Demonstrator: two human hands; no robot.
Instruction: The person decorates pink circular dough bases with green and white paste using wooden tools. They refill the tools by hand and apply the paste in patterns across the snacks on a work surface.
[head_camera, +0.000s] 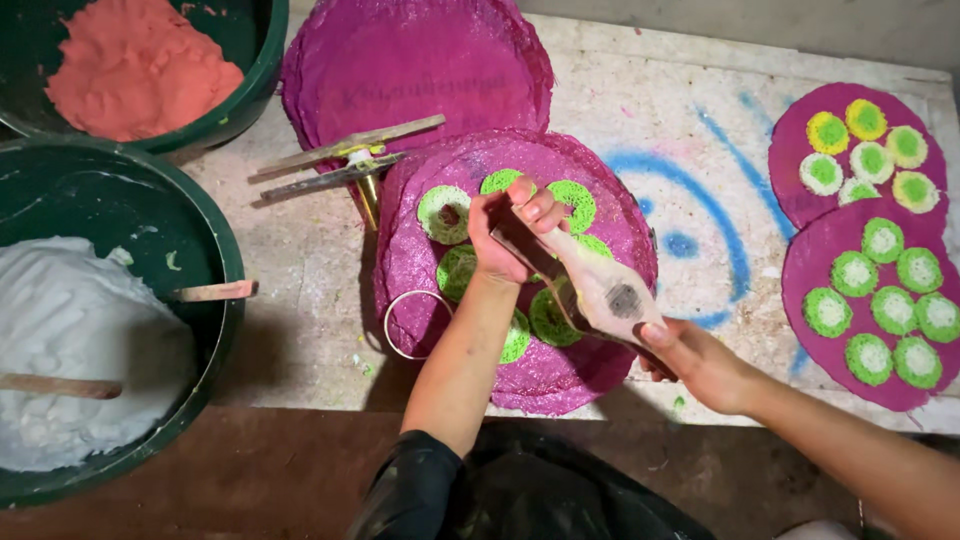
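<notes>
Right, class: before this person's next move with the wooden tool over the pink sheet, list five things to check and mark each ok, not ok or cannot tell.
1. Right hand grips wooden tool: ok.
2. Left hand steadies the tool's tip: ok.
3. Pink sheet lies flat on the table: ok.
4. Green rings unsmudged: cannot tell.
5. Wire ring clear of the hands: ok.

Glittery magenta round mat (590, 225) bearing bright green rings (443, 212); further magenta mats (880, 300) with green, yellow and white-centred rosettes (884, 241); dark green tubs (215, 260) of white paste (80, 340) and salmon-orange paste (140, 65); whitish counter (700, 150) streaked with blue.
</notes>
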